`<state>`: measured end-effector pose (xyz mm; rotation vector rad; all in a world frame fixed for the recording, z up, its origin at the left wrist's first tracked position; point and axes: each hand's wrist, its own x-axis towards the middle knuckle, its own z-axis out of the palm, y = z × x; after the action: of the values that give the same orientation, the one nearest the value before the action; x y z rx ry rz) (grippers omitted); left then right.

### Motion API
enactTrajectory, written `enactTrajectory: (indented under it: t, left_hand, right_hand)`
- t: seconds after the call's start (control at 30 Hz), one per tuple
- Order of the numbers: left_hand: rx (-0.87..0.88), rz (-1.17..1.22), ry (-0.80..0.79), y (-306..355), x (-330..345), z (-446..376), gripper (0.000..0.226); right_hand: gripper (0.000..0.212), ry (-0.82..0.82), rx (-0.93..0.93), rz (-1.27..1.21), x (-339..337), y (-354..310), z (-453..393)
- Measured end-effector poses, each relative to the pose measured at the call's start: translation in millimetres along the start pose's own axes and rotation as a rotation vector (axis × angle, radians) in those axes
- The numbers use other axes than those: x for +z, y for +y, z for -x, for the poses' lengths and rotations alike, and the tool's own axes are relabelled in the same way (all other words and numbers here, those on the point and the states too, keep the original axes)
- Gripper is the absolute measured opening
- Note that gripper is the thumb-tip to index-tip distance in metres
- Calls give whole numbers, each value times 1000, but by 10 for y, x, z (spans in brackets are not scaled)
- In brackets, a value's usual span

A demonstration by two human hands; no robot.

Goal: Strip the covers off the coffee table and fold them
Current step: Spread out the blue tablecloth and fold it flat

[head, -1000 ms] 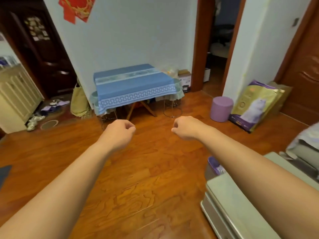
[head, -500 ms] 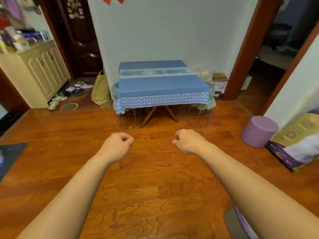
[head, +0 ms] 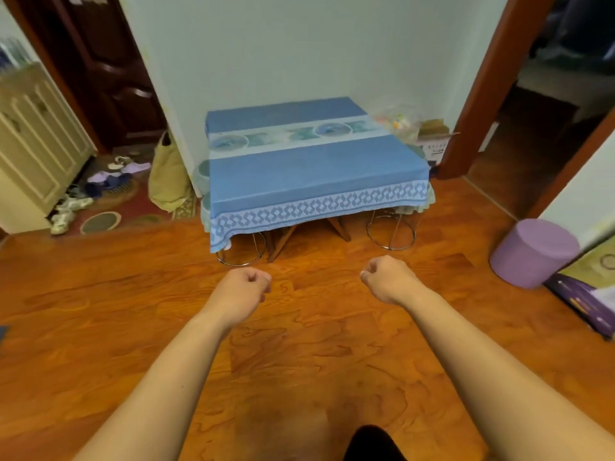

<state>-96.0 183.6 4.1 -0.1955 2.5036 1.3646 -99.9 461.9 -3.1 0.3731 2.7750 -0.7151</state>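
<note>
A blue cover (head: 312,171) with a pale patterned band and a white lattice border drapes the low coffee table (head: 283,237) against the far wall. A pale green cloth edge (head: 421,204) shows under it at the right. My left hand (head: 241,287) and my right hand (head: 387,277) hover over the wooden floor in front of the table, both curled into fists and holding nothing. Neither touches the cover.
Wire stools (head: 391,231) stand under the table. A purple round stool (head: 532,252) and a large bag (head: 589,294) sit at the right. A yellow bag (head: 168,174), shoes (head: 70,207) and a cream cabinet (head: 36,144) are at the left. Doorways open on both sides.
I have come closer to the table, which now looks larger and centred. Both fists stay curled in front of me.
</note>
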Motion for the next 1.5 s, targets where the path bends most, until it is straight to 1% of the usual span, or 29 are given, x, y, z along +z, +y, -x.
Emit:
enactTrajectory:
  t: [0.1, 0.17, 0.23, 0.33, 0.5, 0.63, 0.7, 0.73, 0.8, 0.83, 0.9, 0.97, 1.0, 1.1, 1.17, 1.23, 1.3, 1.37, 1.4, 1.43, 1.5]
  left_hand:
    - [-18, 2, -27, 131, 57, -766, 22]
    - [-17, 22, -36, 242, 123, -1284, 21]
    - [-32, 47, -11, 334, 187, -1805, 19]
    - [-79, 84, -2, 447, 225, -2404, 18]
    - [-251, 274, 55, 355, 262, -3195, 15]
    - [-381, 420, 82, 251, 337, -3733, 17]
    - [-427, 464, 94, 197, 344, -4087, 17]
    - [-449, 491, 93, 159, 342, -4289, 18]
    - [-515, 585, 80, 92, 336, -4625, 20]
    - [-549, 655, 67, 70, 328, -4806, 21]
    - [-612, 836, 47, 60, 319, -5110, 26]
    - [-675, 1028, 69, 83, 307, -5340, 33]
    - [-703, 1088, 90, 100, 304, -5476, 37]
    - [-750, 1162, 149, 118, 345, -5887, 51]
    - [-750, 1190, 179, 193, 385, -6160, 51]
    - [-777, 1261, 246, 262, 464, -6381, 52]
    - [-800, 1299, 328, 301, 560, -6524, 54]
    - [-832, 1263, 403, 288, 683, -6609, 51]
    - [-836, 1256, 442, 294, 734, -6640, 48]
    - [-833, 1257, 479, 294, 769, -6674, 45]
    - [-840, 1282, 547, 268, 811, -6745, 43]
  right_hand:
    - [29, -7, 10, 12, -25, -34, -714]
    - [28, 1, -15, 34, -86, -64, -1247]
    - [27, 7, -47, 49, -160, -93, -1823]
    - [23, -32, -73, 40, -247, -163, -2523]
    - [20, -160, -71, 78, -228, -239, -3538]
    - [16, -180, -34, 23, -163, -406, -4238]
    - [18, -173, 17, -67, -81, -495, -4641]
    - [18, -164, 75, -155, -26, -529, -4850]
    - [21, -149, 243, -427, 62, -561, -5156]
    - [21, -142, 323, -552, 106, -559, -5300]
    - [20, -143, 474, -720, 181, -501, -5513]
    - [22, -127, 603, -885, 203, -413, -5653]
    - [24, -113, 657, -959, 193, -364, -5751]
    - [35, -70, 750, -1151, 79, -263, -6069]
    - [46, -52, 775, -1263, -21, -215, -6325]
    - [54, -41, 817, -1350, -110, -160, -6568]
    - [56, -21, 851, -1453, -169, -106, -6804]
    - [60, -1, 916, -1536, -231, -9, -7053]
    - [59, 1, 959, -1569, -274, 23, -7168]
    - [54, -13, 998, -1602, -305, 53, -7258]
    - [29, -54, 1053, -1641, -324, 135, -7354]
